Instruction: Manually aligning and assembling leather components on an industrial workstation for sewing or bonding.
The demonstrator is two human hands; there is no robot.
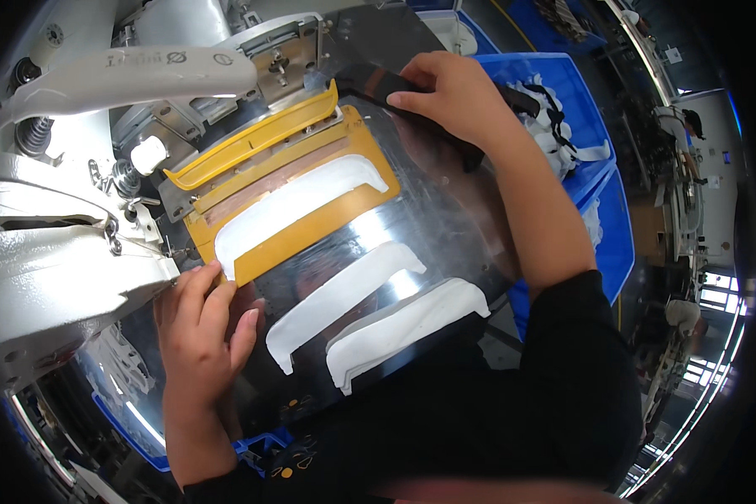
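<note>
The left hand [200, 332] is half-spread at the near left corner of the yellow template [311, 235], its fingertips touching the corner beside the end of the white piece [302, 202] and its thumb held apart. That piece lies flat on the template, slanting up to the right, with its curved end toward the far right corner. The yellow flap [256, 143] stands raised along the template's far edge. The right hand [458, 94] rests at the dark stack [433, 126] beyond the template, fingers bent and thumb near them, the gap between narrow; whether it grips a layer, I cannot tell. Nearer the person, a loose white strip [344, 298] and, just beside it, a white pile [412, 332] lie on the shiny table [437, 223]. A white sewing machine [67, 269] stands at the left, and a blue bin [554, 65] at the right holds white and dark scraps [554, 126].
</note>
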